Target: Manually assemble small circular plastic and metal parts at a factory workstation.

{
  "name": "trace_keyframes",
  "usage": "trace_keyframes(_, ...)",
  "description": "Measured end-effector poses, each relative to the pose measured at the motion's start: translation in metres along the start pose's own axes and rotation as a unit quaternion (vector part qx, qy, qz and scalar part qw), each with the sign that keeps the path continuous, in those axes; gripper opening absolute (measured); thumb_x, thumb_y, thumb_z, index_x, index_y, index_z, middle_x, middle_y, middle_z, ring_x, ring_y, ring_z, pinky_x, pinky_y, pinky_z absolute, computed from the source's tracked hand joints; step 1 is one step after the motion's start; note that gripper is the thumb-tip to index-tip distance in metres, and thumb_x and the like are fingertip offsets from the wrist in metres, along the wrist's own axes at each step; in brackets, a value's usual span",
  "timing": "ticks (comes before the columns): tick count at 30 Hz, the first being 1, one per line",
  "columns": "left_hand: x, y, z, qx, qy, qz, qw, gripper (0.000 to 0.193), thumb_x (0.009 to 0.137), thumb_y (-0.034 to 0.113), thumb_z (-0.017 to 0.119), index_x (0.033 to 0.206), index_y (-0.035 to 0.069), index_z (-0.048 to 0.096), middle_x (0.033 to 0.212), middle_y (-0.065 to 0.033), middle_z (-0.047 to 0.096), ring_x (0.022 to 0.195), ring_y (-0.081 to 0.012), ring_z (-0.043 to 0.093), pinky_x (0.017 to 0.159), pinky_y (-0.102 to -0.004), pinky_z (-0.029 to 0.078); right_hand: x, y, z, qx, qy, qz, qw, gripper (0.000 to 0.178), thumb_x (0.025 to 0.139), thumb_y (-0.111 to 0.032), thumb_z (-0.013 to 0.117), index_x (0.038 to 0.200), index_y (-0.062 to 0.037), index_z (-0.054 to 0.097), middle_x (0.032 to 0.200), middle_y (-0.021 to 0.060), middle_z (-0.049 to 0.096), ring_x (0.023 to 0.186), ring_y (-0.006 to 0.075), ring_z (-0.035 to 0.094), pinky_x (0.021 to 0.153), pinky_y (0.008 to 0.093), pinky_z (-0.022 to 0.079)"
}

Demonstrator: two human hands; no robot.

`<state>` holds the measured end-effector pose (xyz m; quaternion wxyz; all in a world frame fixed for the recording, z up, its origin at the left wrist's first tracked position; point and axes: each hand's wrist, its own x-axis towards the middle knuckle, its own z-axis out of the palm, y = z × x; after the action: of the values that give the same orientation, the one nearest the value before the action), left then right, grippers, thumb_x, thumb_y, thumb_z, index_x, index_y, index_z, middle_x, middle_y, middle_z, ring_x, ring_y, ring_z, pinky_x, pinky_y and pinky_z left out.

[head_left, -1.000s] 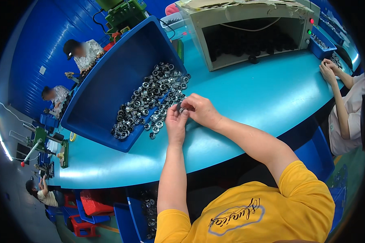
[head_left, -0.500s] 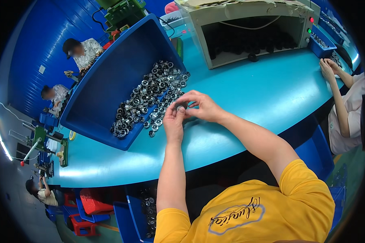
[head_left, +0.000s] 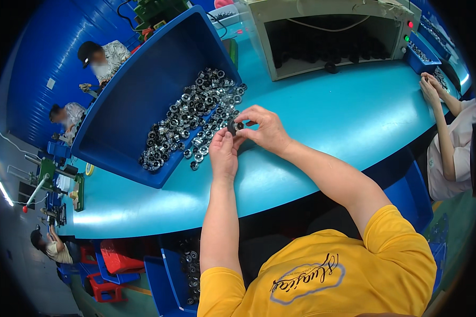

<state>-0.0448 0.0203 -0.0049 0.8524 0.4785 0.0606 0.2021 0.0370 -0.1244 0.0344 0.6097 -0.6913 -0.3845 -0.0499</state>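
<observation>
A small round part (head_left: pixel 232 127), a dark disc with a silver hub, is between my hands above the turquoise table. My right hand (head_left: pixel 268 131) pinches its silver side between thumb and fingers. My left hand (head_left: pixel 223 151) is closed against the dark side from below and left, its fingers partly hidden. Just left of my hands lie many loose round metal parts (head_left: pixel 188 108), black and silver, in a large blue bin (head_left: pixel 127 95) tipped with its open side toward me. Some have spilled over its low edge onto the table (head_left: pixel 312 119).
A pale metal box (head_left: pixel 328 79) with dark round pieces inside stands at the back, red and green lights on its side. At right, another person's hands (head_left: pixel 432 87) work near a smaller blue bin (head_left: pixel 422 61). A lower blue bin (head_left: pixel 169 280) sits beneath the table edge.
The part has turned between my hands, so its disc and hub now show more plainly. My right hand has shifted slightly up and left. The whole view has shifted a little.
</observation>
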Motion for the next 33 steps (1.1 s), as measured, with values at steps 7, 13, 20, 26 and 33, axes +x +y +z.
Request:
trace_keyframes(7, -0.005, 0.005, 0.010, 0.025, -0.029, 0.001, 0.999, 0.022, 0.099, 0.012, 0.063, 0.114, 0.000, 0.052, 0.108, -0.0119, 0.066, 0.097, -0.0191, 0.068, 0.088, -0.0339, 0.058, 0.000, 0.001, -0.004, -0.037, -0.013, -0.021, 0.999, 0.029, 0.072, 0.000, 0.079, 0.100, -0.0090, 0.074, 0.098, 0.0060, 0.068, 0.091, 0.0187, 0.068, 0.078, 0.0308, 0.058)
trace_keyframes(13, -0.005, 0.006, 0.012, 0.053, -0.028, 0.016, 0.998, 0.029, 0.097, 0.013, 0.067, 0.118, 0.003, 0.050, 0.106, -0.0104, 0.068, 0.093, -0.0170, 0.068, 0.083, -0.0308, 0.057, -0.003, -0.002, 0.005, -0.060, 0.005, -0.090, 0.994, 0.027, 0.071, 0.000, 0.078, 0.095, -0.0099, 0.072, 0.090, 0.0053, 0.064, 0.080, 0.0224, 0.068, 0.070, 0.0332, 0.057)
trace_keyframes(20, -0.005, 0.003, 0.011, 0.106, -0.025, 0.071, 0.991, 0.029, 0.100, 0.009, 0.060, 0.124, 0.000, 0.047, 0.111, -0.0120, 0.066, 0.095, -0.0179, 0.067, 0.084, -0.0316, 0.058, 0.002, -0.002, -0.006, 0.113, -0.039, 0.045, 0.992, 0.031, 0.079, -0.004, 0.078, 0.109, -0.0040, 0.069, 0.096, 0.0038, 0.064, 0.086, 0.0142, 0.066, 0.074, 0.0281, 0.055)
trace_keyframes(26, -0.006, 0.004, 0.014, 0.130, -0.045, 0.064, 0.988, 0.032, 0.101, 0.013, 0.060, 0.127, -0.001, 0.047, 0.112, -0.0109, 0.065, 0.094, -0.0165, 0.066, 0.083, -0.0321, 0.058, 0.005, 0.022, -0.008, 0.138, -0.121, 0.156, 0.971, 0.033, 0.085, -0.014, 0.080, 0.113, -0.0012, 0.067, 0.102, 0.0055, 0.069, 0.089, 0.0118, 0.066, 0.081, 0.0277, 0.054)
trace_keyframes(33, -0.006, 0.003, 0.013, 0.168, -0.062, 0.061, 0.982, 0.034, 0.101, 0.020, 0.061, 0.126, -0.001, 0.048, 0.110, -0.0077, 0.064, 0.089, -0.0137, 0.065, 0.075, -0.0281, 0.057, 0.003, 0.026, -0.006, 0.172, -0.124, 0.185, 0.960, 0.029, 0.086, -0.015, 0.080, 0.109, -0.0016, 0.068, 0.101, 0.0065, 0.072, 0.091, 0.0133, 0.067, 0.083, 0.0300, 0.055)
